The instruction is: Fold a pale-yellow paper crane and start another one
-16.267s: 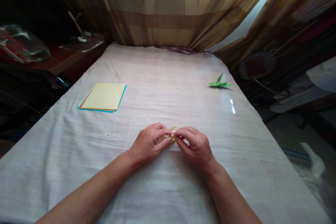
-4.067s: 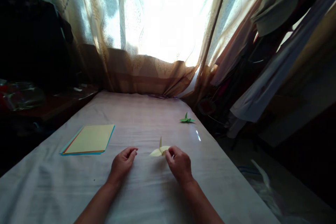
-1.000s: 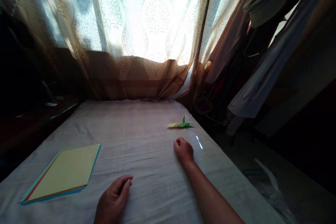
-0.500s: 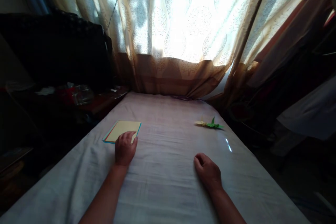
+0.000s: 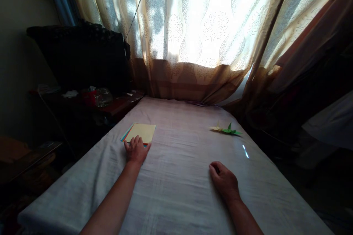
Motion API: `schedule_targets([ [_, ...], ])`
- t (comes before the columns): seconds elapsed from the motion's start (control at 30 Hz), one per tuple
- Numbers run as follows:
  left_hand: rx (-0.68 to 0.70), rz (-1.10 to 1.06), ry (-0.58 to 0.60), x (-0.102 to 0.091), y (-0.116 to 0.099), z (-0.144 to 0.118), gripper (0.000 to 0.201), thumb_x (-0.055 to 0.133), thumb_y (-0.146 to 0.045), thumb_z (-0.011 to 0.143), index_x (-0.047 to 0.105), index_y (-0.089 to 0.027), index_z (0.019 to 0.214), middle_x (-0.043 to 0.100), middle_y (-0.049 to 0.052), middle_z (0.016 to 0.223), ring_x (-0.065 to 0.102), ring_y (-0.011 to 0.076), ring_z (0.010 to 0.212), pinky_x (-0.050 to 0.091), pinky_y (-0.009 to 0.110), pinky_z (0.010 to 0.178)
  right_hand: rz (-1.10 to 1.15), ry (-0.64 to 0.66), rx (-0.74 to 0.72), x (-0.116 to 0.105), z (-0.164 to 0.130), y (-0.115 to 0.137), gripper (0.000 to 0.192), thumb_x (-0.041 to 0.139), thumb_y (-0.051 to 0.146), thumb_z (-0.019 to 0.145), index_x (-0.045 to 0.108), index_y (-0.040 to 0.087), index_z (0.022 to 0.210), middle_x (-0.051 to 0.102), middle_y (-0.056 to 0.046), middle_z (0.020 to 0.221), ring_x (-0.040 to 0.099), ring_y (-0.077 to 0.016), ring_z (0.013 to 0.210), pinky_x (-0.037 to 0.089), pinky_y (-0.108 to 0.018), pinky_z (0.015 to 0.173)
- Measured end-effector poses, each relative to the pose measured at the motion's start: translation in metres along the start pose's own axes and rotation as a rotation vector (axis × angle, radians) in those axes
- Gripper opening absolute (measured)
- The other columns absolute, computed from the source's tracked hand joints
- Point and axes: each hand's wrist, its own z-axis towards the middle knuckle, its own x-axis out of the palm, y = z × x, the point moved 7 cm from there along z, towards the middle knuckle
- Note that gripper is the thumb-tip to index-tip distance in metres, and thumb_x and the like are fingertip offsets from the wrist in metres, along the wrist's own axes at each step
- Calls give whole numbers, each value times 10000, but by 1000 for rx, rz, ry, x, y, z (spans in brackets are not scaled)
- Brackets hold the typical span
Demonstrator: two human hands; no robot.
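Observation:
My left hand point(image 5: 135, 149) lies flat with its fingers spread on the near edge of a stack of coloured paper sheets point(image 5: 140, 132), yellow sheet on top, on the white cloth-covered table point(image 5: 176, 191). My right hand point(image 5: 224, 181) rests on the cloth with its fingers curled under, holding nothing. Far right on the table, a folded yellow paper crane point(image 5: 216, 128) sits beside a folded green paper crane point(image 5: 231, 131), touching or nearly so.
Patterned curtains point(image 5: 204, 29) hang behind the table's far end, bright with daylight. A dark side table point(image 5: 110, 104) at the left holds a glass jar point(image 5: 102, 96) and clutter. Dark fabric and furniture crowd the right side.
My right hand set the yellow crane beside the green one and drew back to the cloth. My left hand reached forward onto the paper stack. The view turned left.

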Motion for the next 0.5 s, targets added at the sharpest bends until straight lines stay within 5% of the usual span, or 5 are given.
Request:
schedule_targets([
  [0.2, 130, -7, 31, -2, -11, -2, 232, 548, -322, 907, 680, -256, 1087, 665, 77, 1244, 586, 267, 1136, 190, 515, 1119, 37, -19, 6, -3, -1, -3, 318, 437, 502, 761, 638, 257, 733, 704, -9, 712, 638, -201, 644, 439, -300, 629],
  [0.5, 224, 4, 68, -2, -18, -3, 238, 568, -304, 918, 655, -213, 1120, 705, 100, 1136, 647, 254, 1004, 246, 475, 1077, 28, -18, 19, -3, 0, -6, 332, 446, 518, 749, 654, 260, 736, 709, -8, 721, 645, -204, 650, 451, -302, 621],
])
